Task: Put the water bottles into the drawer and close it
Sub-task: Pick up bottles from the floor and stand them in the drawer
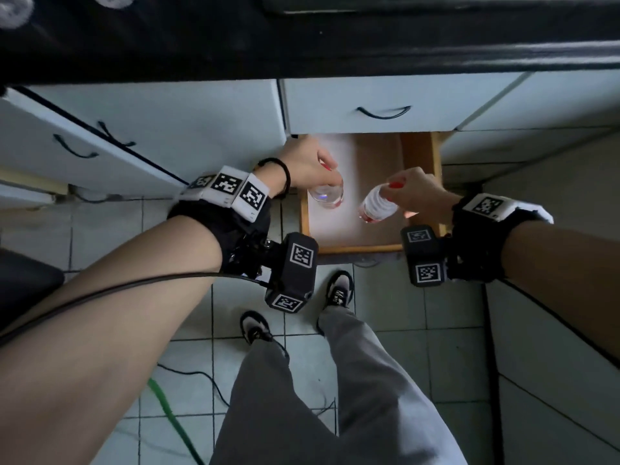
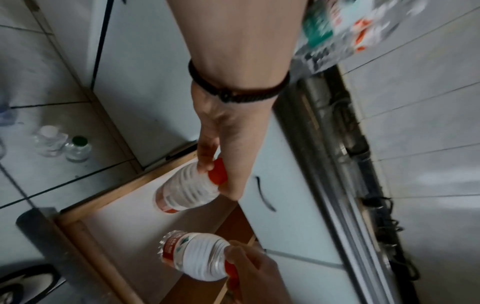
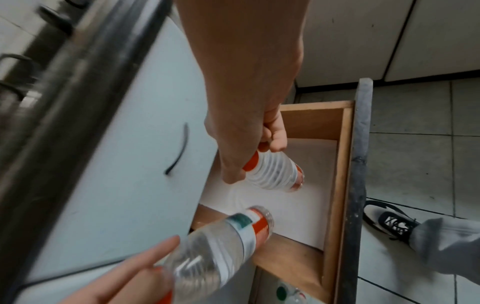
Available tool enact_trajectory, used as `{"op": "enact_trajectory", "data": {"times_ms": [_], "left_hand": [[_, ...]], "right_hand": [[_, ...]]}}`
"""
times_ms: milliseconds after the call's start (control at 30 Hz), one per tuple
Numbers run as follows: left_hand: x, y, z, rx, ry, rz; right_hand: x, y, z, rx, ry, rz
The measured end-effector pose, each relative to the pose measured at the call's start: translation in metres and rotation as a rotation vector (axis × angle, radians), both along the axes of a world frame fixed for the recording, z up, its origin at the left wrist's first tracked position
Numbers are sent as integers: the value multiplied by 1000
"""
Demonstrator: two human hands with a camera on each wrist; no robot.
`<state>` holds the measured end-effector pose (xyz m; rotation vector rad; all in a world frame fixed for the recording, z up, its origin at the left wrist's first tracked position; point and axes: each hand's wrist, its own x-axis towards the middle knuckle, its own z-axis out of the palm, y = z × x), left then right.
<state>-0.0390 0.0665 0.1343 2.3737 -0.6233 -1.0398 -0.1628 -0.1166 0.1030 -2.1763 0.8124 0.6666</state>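
While both bottles are held by their red-capped necks above the open drawer (image 1: 439, 182), the left hand (image 1: 310, 169) grasps the left bottle (image 1: 327, 196) near upright and the right hand (image 1: 417, 193) grasps the right bottle (image 1: 377, 204) tilted, base down-left. Red-and-green labels are seen, but no writing can be read.

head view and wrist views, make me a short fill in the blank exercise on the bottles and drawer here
1. The left hand and the right hand each hold one water ____.
2. Both bottles, the left bottle and the right bottle, have caps coloured ____.
3. The drawer under them stands ____.
4. Its floor is covered by a liner coloured ____.

Missing words: bottle; red; open; white
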Motion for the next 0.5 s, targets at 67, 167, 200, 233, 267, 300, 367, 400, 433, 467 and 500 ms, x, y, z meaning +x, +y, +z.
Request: {"op": "enact_trajectory", "data": {"times_ms": [67, 167, 200, 233, 267, 300, 367, 400, 433, 467, 500], "left_hand": [[-2, -13, -31, 22, -21, 48], [-9, -25, -77, 90, 50, 14], [-11, -29, -87, 114, 60, -8], [-12, -32, -95, 126, 59, -26], [-13, -35, -102, 132, 60, -43], [-14, -37, -108, 138, 72, -59], [-13, -40, -120, 173, 113, -84], [-12, -41, -126, 203, 150, -97], [-12, -42, -134, 233, 196, -115], [-12, -43, -141, 259, 237, -142], [-13, -43, -149, 273, 262, -166]], "right_hand": [[-4, -11, -21, 41, 15, -2], [-8, -20, -54, 87, 62, 40], [-8, -21, -64, 99, 76, 62], [-6, -21, -73, 110, 89, 85], [-4, -20, -82, 123, 102, 114], [-1, -17, -90, 135, 115, 140], [7, -13, -104, 142, 133, 174], [11, -12, -111, 144, 139, 182], [15, -11, -118, 146, 150, 201], [19, -10, -125, 150, 165, 240], [24, -9, -132, 161, 186, 276]]}}
